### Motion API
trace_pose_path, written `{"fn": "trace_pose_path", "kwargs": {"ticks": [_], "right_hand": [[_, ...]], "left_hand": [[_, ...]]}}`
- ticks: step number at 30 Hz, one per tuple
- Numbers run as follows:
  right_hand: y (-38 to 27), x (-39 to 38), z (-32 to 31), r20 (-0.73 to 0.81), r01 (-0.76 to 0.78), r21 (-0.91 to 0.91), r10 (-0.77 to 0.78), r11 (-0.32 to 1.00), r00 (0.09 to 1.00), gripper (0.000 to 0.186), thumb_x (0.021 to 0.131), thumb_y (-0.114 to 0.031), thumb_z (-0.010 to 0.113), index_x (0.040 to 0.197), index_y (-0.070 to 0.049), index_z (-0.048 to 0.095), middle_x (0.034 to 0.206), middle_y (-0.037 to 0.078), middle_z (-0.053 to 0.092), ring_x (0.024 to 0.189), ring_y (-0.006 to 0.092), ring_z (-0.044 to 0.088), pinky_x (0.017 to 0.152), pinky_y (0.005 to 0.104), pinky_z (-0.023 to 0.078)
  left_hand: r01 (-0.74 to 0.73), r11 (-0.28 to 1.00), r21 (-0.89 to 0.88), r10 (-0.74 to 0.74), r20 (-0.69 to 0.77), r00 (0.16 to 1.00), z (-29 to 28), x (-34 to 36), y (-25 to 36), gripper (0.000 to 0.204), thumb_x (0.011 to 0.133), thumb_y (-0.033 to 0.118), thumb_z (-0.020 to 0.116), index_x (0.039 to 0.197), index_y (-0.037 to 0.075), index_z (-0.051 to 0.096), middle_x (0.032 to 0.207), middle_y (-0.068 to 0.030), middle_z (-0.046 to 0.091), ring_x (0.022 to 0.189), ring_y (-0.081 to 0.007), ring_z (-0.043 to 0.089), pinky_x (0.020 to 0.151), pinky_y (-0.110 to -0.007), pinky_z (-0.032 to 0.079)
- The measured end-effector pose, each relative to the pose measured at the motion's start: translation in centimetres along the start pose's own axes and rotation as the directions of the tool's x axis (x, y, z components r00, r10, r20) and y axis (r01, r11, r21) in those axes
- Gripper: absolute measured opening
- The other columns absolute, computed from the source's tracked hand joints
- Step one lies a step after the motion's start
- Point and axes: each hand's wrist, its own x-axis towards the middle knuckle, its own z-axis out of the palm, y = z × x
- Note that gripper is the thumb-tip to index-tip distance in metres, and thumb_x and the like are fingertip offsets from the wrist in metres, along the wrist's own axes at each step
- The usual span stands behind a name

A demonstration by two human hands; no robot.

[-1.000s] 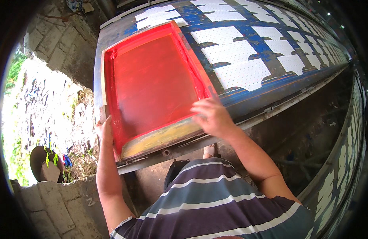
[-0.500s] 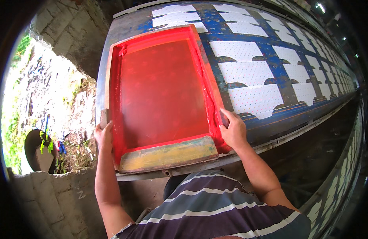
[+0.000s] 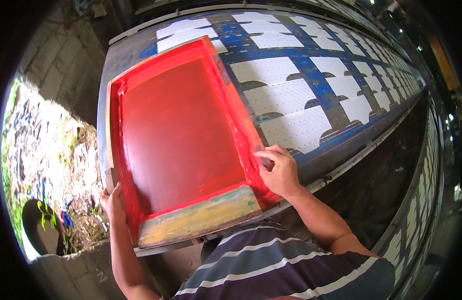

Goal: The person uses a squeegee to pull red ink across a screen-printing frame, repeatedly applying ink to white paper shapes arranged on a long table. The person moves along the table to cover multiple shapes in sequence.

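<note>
A screen printing frame (image 3: 183, 117) with a red mesh lies at the near end of a long table, thick red ink along its inner sides. My left hand (image 3: 112, 202) grips its left edge by a small wooden block. On the opposite edge, my right hand (image 3: 280, 171) has its thumb and fingers closed around a similar dark block. Across the frame's near end rests a wide board (image 3: 201, 216), stained yellow and green, probably a squeegee; neither hand touches it. Just right of the frame are white dotted fabric pieces (image 3: 301, 127).
The long printing table (image 3: 336, 120) runs away to the right, carrying rows of dotted fabric pieces. A metal rail (image 3: 351, 162) follows its near edge. To the left are a broken block wall (image 3: 56, 65) and a round dark container (image 3: 41, 227). Another fabric-covered table (image 3: 416, 225) stands at right.
The view has turned and shifted, so the frame and table appear farther left and slightly tilted. My right fingers have curled more tightly around the block on the frame's edge. My left grip stays.
</note>
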Motion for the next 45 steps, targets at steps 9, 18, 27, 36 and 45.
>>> {"fn": "trace_pose_path", "kwargs": {"ticks": [9, 18, 27, 36, 45], "right_hand": [[7.7, 2.8, -6.4, -0.016, -0.11, 0.002, 0.11, 0.994, 0.994, 0.035, 0.081, 0.006, 0.076, 0.109, -0.013, 0.086, 0.099, 0.011, 0.073, 0.091, 0.0323, 0.073, 0.082, 0.0432, 0.06], [24.2, 3.2, -16.4, -0.134, -0.188, 0.083, 0.198, 0.979, 0.971, 0.037, 0.079, 0.01, 0.076, 0.11, -0.008, 0.085, 0.094, 0.009, 0.071, 0.081, 0.0239, 0.07, 0.075, 0.0377, 0.057], [35.5, 4.2, -24.4, -0.156, -0.233, 0.203, 0.267, 0.951, 0.951, 0.038, 0.08, 0.014, 0.072, 0.112, -0.002, 0.083, 0.101, 0.009, 0.072, 0.086, 0.0194, 0.068, 0.078, 0.0334, 0.055], [41.0, 4.1, -26.8, -0.054, -0.23, 0.251, 0.25, 0.94, 0.967, 0.042, 0.086, 0.021, 0.068, 0.122, 0.003, 0.078, 0.121, 0.011, 0.074, 0.107, 0.0194, 0.076, 0.092, 0.0312, 0.059], [30.8, 2.7, -30.5, 0.151, 0.312, -0.16, -0.289, 0.937, 0.945, 0.044, 0.091, -0.002, 0.082, 0.134, -0.007, 0.079, 0.14, 0.016, 0.075, 0.129, 0.0377, 0.071, 0.112, 0.0497, 0.057]], "left_hand": [[-0.031, 0.989, -0.147, 0.039, 0.05, 0.998, 9.7, -4.9, 4.6, 0.025, 0.096, -0.002, 0.086, 0.116, -0.002, 0.072, 0.106, -0.0127, 0.08, 0.09, -0.0198, 0.078, 0.08, -0.033, 0.065], [-0.078, 0.997, 0.012, 0.078, -0.047, 0.996, 28.2, -15.7, 3.9, 0.027, 0.093, 0.001, 0.088, 0.114, -0.002, 0.071, 0.102, -0.0102, 0.079, 0.084, -0.0175, 0.074, 0.076, -0.033, 0.06], [-0.191, 0.978, 0.087, 0.196, -0.061, 0.979, 39.7, -23.0, 1.3, 0.025, 0.091, 0.007, 0.092, 0.107, -0.001, 0.074, 0.092, -0.0056, 0.074, 0.077, -0.0131, 0.065, 0.069, -0.032, 0.053], [-0.242, 0.912, 0.331, 0.274, -0.053, 0.96, 43.2, -24.6, 0.6, 0.03, 0.092, 0.013, 0.092, 0.108, -0.005, 0.075, 0.095, -0.0114, 0.079, 0.08, -0.0169, 0.071, 0.073, -0.035, 0.057], [-0.186, 0.865, 0.466, 0.246, -0.07, 0.967, 43.8, -24.5, 0.1, 0.053, 0.085, 0.035, 0.096, 0.11, -0.008, 0.077, 0.097, -0.0252, 0.08, 0.091, -0.0391, 0.077, 0.087, -0.049, 0.059]]}}
